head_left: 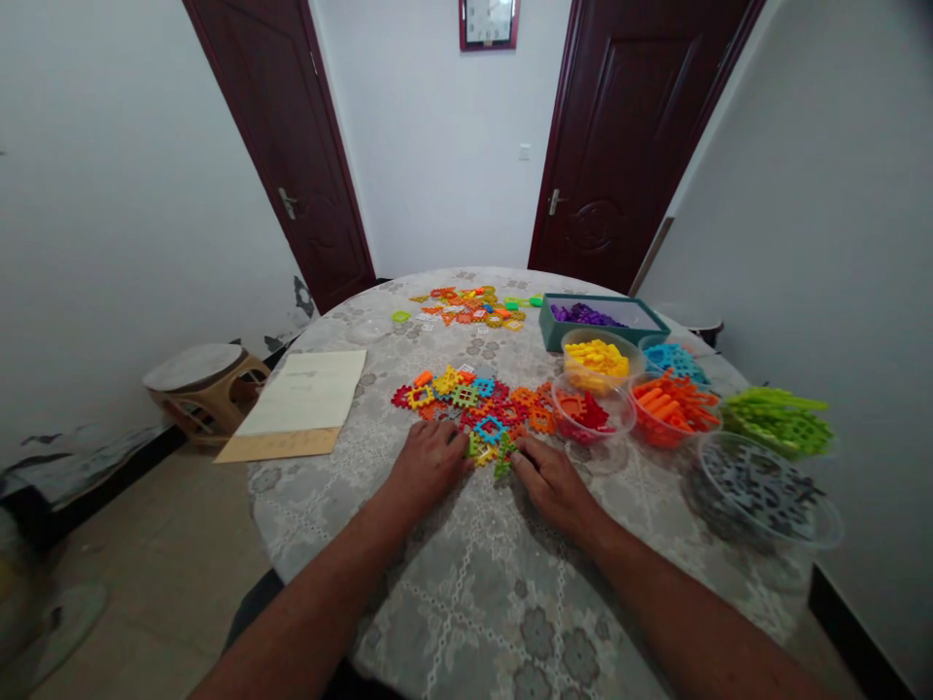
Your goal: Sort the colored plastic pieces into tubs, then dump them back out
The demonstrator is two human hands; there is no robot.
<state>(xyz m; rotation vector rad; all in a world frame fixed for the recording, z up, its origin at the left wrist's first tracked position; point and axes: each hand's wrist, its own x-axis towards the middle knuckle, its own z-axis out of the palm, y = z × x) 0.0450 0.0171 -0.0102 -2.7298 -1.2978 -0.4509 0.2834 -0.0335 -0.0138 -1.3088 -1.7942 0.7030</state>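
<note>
on the table [466, 593], left fingers [457, 446] and right fingers [530, 457] touch green pieces [503, 453], grip unclear; paper [302, 394] illegible.

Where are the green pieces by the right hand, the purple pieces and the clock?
Green pieces [503, 454]: head view, around their middle.
Purple pieces [585, 314]: head view, middle of the heap.
Clock [489, 19]: head view, on its pale face.

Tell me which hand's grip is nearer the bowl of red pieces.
Right. The right hand's grip sits just this side of the bowl of red pieces, slightly left of it; the left hand's grip is farther off to the left.
</note>
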